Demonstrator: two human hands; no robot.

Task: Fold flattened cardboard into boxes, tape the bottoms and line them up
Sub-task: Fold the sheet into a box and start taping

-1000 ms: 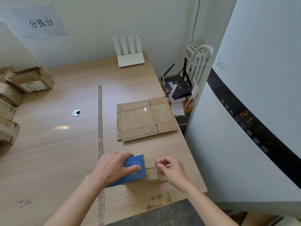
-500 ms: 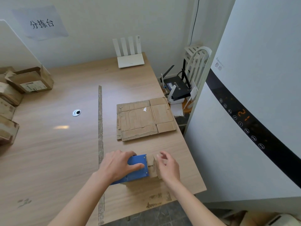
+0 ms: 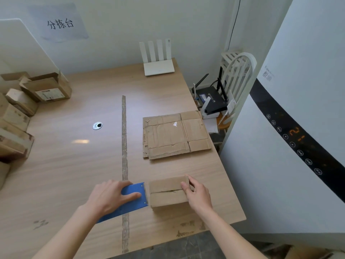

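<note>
A small folded cardboard box [image 3: 168,191] sits near the table's front edge with its closed flaps facing up and a seam across the middle. My left hand [image 3: 110,198] grips a blue tape dispenser [image 3: 130,200] that butts against the box's left side. My right hand [image 3: 197,194] rests on the box's right end, fingers over the top edge. A stack of flattened cardboard [image 3: 175,134] lies further back on the table.
Several assembled boxes [image 3: 20,113] stand at the table's left edge. A white router [image 3: 158,60] is at the back, a metal grommet [image 3: 97,125] mid-table. A large white appliance [image 3: 298,128] and a white chair [image 3: 237,75] crowd the right side.
The blue dispenser has slid left off the box's top to its left side. My right hand shifted from the flaps' middle to the right end, leaving the box top uncovered.
</note>
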